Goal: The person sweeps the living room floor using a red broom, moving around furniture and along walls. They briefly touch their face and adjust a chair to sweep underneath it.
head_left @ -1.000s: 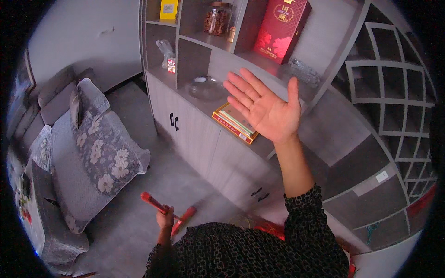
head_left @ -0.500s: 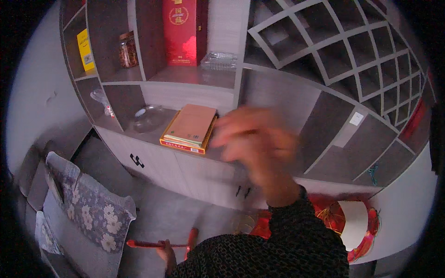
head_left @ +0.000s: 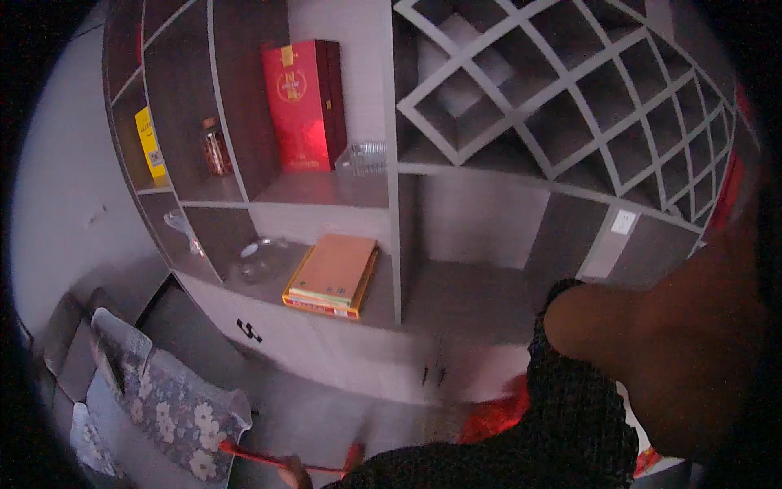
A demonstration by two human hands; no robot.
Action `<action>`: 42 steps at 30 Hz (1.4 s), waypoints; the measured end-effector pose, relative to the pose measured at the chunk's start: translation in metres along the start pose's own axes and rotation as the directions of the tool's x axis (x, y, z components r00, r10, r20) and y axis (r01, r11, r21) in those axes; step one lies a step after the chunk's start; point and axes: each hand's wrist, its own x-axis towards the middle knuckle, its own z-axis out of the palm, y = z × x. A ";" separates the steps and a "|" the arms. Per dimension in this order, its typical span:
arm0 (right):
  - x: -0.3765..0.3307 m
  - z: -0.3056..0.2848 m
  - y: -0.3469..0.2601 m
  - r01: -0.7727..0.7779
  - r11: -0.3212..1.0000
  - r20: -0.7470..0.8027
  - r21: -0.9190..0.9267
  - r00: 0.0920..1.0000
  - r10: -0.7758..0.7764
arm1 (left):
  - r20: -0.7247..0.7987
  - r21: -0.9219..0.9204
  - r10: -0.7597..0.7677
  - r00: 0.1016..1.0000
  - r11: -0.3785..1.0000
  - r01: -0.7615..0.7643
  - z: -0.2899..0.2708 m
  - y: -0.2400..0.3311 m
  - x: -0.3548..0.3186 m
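My left hand (head_left: 292, 473) shows only in part at the lower edge, with its fingers closed on a thin red bar (head_left: 316, 466). The bar has a thicker red piece at each end; what kind of thing it is I cannot make out. My right hand (head_left: 652, 346) is raised very close at the right, large and dark. Its fingers are lost in shadow, so whether it holds anything is hidden. A black knitted sleeve (head_left: 521, 432) covers that arm. Behind it stands the shelf unit, with a stack of books or folders (head_left: 334, 269) on its counter.
A tall red box (head_left: 300, 110), a clear plastic tray (head_left: 364, 159), a jar (head_left: 215, 148) and a yellow box (head_left: 150, 145) stand on the shelves. A clear round container (head_left: 259, 257) sits left of the stack. A sofa with a flowered cover (head_left: 167, 407) is at lower left. Something red (head_left: 497, 411) lies beyond my sleeve.
My right hand has moved from in front of the counter rightward and up close to me. The view has tilted upward, so the shelves sit lower. My left hand still holds the red bar.
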 end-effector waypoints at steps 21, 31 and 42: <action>-0.074 0.057 0.001 -0.394 0.918 0.131 -0.032 0.909 0.395 | 0.452 0.467 -0.108 0.886 0.874 -0.132 0.031 0.083 -0.064; -0.259 0.145 -0.069 -1.000 0.004 0.745 0.018 0.016 0.666 | 0.796 0.315 0.095 0.598 0.778 -0.544 0.092 0.186 -0.124; -0.253 0.084 -0.051 -0.988 -0.137 0.688 0.065 -0.055 0.724 | 0.811 0.141 0.167 0.560 0.874 -0.465 0.182 0.226 -0.131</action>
